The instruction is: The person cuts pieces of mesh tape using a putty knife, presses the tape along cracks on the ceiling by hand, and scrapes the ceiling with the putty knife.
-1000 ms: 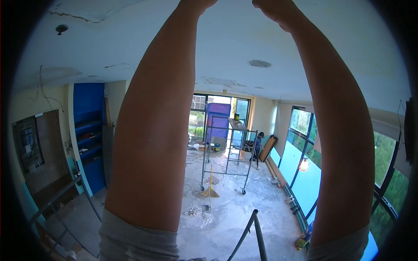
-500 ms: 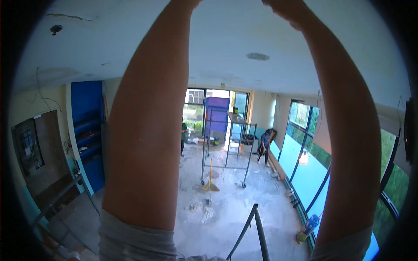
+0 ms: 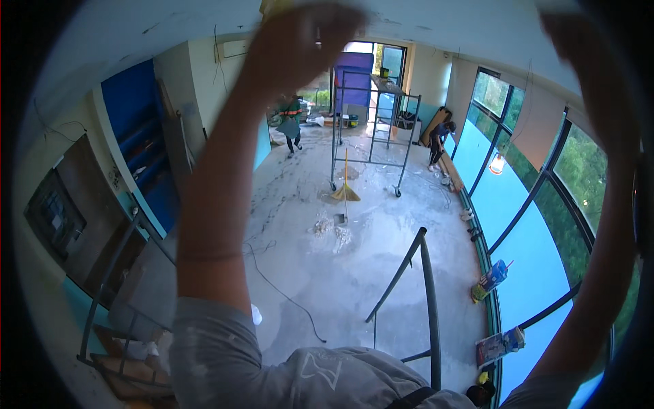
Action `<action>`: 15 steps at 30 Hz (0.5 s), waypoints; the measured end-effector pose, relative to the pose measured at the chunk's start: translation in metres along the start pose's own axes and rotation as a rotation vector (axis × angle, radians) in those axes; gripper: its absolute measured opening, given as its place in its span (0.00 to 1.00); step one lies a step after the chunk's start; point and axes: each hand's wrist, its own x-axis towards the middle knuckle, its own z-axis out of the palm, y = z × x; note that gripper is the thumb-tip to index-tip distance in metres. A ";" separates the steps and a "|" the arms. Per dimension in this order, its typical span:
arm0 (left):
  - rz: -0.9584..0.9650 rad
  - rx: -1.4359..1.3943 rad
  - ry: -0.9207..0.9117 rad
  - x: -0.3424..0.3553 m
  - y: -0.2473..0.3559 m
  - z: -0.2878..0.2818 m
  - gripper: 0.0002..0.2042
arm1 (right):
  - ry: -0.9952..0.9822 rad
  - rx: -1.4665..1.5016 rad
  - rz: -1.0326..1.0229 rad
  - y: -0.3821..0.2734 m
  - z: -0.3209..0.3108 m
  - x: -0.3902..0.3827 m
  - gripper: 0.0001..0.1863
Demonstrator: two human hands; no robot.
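Note:
Both of my arms are raised overhead toward the white ceiling (image 3: 436, 27). My left hand (image 3: 310, 44) is at the top middle, blurred, with its fingers curled in. What it holds, if anything, I cannot make out. A yellowish thing (image 3: 274, 8) shows just beyond its wrist, cut off by the upper edge, its kind unclear. At the upper right, my right hand (image 3: 569, 34) is dark and smeared by motion, its fingers not readable. Both hands appear close to the ceiling; whether they touch it I cannot tell.
Below me stands a metal rail (image 3: 430, 300). Farther off are a wheeled scaffold (image 3: 371, 162), a broom (image 3: 346, 191), a dustpan (image 3: 340, 219) and a cable (image 3: 289, 298). Two people (image 3: 290, 126) (image 3: 439, 143) are at the far end. Windows (image 3: 572, 170) and a hanging lamp (image 3: 497, 163) line the right.
My view has tipped downward, showing more floor and my grey shirt. Both hands now come fuller into view, the right one farther right. The person at the far left has come out from behind my arm.

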 end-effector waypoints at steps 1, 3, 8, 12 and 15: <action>-0.177 -0.028 -0.157 -0.055 0.000 -0.009 0.17 | 0.042 0.210 0.070 -0.022 0.031 -0.037 0.11; -0.520 -0.122 -0.334 -0.172 -0.014 -0.002 0.17 | -0.025 0.421 0.122 -0.058 0.064 -0.102 0.03; -1.157 -0.082 -0.824 -0.563 -0.028 0.075 0.23 | -0.354 0.693 0.557 -0.067 0.151 -0.314 0.12; -0.874 -0.139 -1.916 -0.840 0.069 0.028 0.24 | -0.765 0.235 0.594 -0.051 0.215 -0.599 0.26; -1.142 -0.288 -2.392 -0.846 0.113 -0.032 0.19 | -1.411 0.164 0.914 -0.113 0.143 -0.659 0.46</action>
